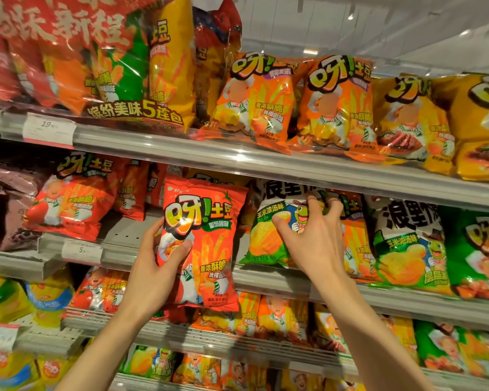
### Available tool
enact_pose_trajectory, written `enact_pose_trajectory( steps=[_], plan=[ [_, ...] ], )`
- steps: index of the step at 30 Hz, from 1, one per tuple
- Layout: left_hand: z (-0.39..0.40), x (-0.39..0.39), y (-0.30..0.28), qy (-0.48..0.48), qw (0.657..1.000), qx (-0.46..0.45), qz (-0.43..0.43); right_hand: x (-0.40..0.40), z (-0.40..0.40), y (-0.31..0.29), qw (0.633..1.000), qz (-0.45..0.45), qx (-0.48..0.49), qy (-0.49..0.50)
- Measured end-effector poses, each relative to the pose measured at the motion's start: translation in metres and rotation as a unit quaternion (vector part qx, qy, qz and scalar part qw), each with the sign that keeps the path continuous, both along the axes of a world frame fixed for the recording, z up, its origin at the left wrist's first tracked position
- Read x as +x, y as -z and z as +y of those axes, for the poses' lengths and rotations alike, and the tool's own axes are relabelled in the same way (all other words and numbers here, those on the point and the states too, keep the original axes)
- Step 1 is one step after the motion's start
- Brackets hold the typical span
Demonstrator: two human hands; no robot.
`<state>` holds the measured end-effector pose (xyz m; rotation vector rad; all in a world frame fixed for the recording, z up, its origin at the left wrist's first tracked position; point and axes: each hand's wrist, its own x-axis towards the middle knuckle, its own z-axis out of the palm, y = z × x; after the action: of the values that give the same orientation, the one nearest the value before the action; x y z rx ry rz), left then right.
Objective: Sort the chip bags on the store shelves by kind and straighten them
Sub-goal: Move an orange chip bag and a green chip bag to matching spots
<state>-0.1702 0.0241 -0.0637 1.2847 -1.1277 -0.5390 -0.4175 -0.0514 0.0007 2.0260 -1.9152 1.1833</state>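
grey metal shelves point(266, 162) in tiers; the middle shelf point(280, 280) bears red chip bags point(68, 198) at left, green bags point(407, 249) at right.

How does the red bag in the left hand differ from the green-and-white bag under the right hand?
The red bag is red with fry pictures; the green-and-white bag shows ridged chips and a green cartoon figure. The red bag is held off the shelf, upright, gripped by the left hand; the green-and-white bag leans on the shelf with the right hand on its front. Both are sealed snack bags.
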Motion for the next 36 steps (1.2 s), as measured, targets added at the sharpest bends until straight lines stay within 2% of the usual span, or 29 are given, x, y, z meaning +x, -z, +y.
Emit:
enact_pose_trajectory(
  steps=[10,16,25,29,33,36],
  plan=[
    [-0.026,-0.022,-0.015,0.022,1.0,-0.013,-0.006,-0.059,0.033,0.006,0.991,-0.106,-0.018,-0.081],
    [-0.058,-0.054,-0.031,0.006,0.998,-0.023,-0.05,-0.088,0.044,0.009,0.982,-0.166,-0.014,-0.092],
    [-0.105,-0.103,-0.031,0.033,0.995,-0.001,-0.097,-0.109,0.06,0.014,0.976,-0.201,0.007,-0.079],
    [-0.117,-0.113,-0.024,0.013,0.99,0.028,-0.138,-0.107,0.061,0.016,0.975,-0.205,0.024,-0.081],
    [-0.119,-0.117,-0.022,-0.029,0.98,0.02,-0.195,-0.105,0.061,0.019,0.974,-0.208,0.022,-0.082],
    [-0.117,-0.122,-0.022,-0.033,0.979,0.021,-0.2,-0.102,0.061,0.02,0.974,-0.208,0.018,-0.088]
  ],
)
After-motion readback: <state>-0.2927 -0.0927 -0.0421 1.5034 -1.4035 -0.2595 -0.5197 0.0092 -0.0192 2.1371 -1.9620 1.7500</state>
